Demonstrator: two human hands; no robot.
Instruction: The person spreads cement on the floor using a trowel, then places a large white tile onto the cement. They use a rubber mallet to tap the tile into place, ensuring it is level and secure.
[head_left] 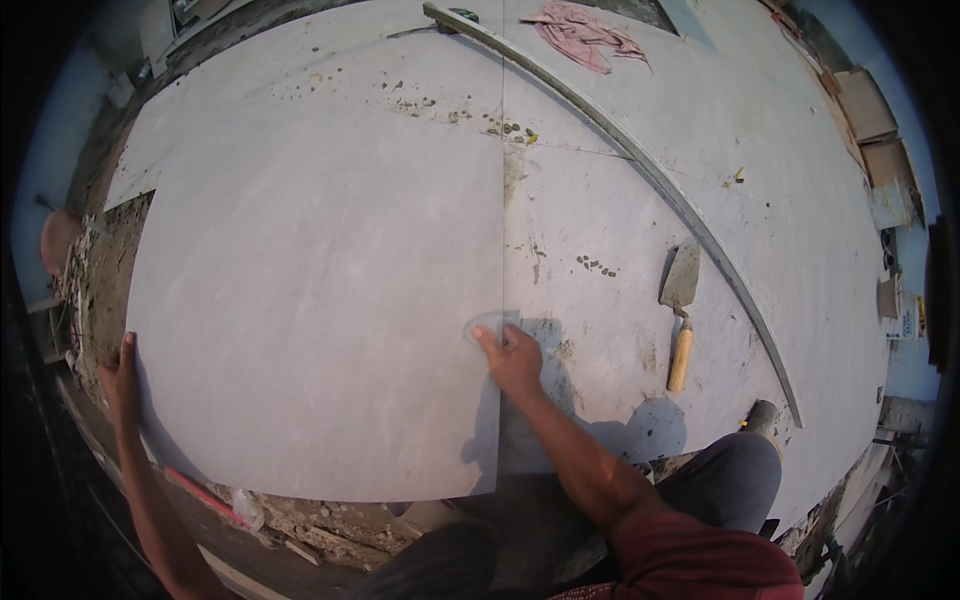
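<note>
Fingers (pixel 513 338), left hand (pixel 121 384) and right hand (pixel 517 368), gripping one grey tile (pixel 318 285), one trowel (pixel 681 287), one cloth (pixel 588 36)

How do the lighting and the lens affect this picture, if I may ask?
Head view: the long bar looks bowed, probably by fisheye distortion, and the corners are black; head view: dark shadows fall beside the right hand and lower than the trowel; head view: no strong glare on the large grey tile.
</note>
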